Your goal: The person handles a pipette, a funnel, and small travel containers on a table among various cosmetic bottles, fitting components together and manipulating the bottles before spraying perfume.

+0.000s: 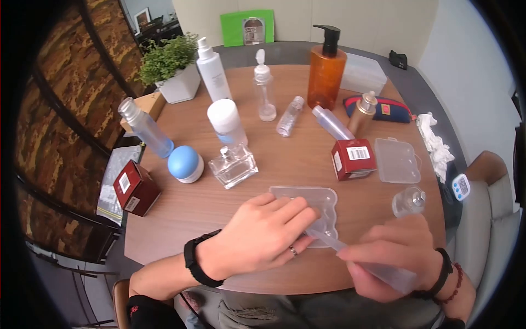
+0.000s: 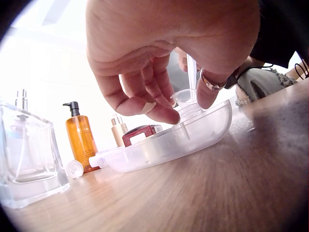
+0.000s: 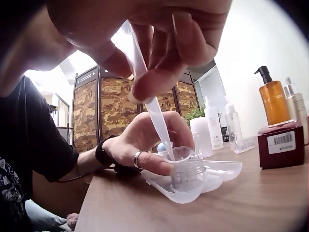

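Note:
A clear, shallow plastic case lies on the table in front of the person. Inside it stands a small clear jar, its rim pinched between thumb and fingers of my left hand. My right hand pinches a translucent white plastic tool, slanted, its narrow tip at the jar's mouth. In the left wrist view the same tool comes down behind the left hand into the jar. Whether the jar holds anything cannot be told.
Beyond the case stand a glass perfume bottle, a blue-lidded jar, an amber pump bottle and several other bottles. Red boxes lie at either side. Right of the case are a clear lid and a small bottle.

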A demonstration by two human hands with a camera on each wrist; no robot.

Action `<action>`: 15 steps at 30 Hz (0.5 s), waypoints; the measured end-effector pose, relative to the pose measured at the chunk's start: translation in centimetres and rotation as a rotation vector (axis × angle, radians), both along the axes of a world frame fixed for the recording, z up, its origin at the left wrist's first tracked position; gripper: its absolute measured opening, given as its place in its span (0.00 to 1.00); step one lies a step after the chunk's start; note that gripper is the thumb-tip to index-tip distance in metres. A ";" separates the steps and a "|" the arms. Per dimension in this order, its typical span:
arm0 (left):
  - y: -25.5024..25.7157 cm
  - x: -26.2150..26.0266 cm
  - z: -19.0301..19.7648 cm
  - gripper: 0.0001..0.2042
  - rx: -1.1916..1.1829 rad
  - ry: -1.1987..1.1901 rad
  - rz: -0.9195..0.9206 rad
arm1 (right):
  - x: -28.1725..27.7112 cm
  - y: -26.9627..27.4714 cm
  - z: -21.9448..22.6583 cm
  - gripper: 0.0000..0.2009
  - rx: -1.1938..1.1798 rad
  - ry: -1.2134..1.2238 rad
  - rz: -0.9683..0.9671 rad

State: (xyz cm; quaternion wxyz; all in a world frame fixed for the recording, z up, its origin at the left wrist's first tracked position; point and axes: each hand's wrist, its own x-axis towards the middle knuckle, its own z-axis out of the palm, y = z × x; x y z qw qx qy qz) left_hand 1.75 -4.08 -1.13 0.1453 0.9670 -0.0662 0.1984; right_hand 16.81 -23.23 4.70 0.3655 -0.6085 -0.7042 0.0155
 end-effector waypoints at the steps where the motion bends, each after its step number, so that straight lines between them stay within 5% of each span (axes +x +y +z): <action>1: 0.2 -0.2 0.1 0.17 0.005 0.003 0.004 | -0.1 0.0 0.1 0.16 0.042 -0.002 0.006; 15: 0.0 0.2 0.4 0.16 -0.023 0.009 -0.025 | 0.2 -0.2 0.3 0.17 0.063 0.038 -0.034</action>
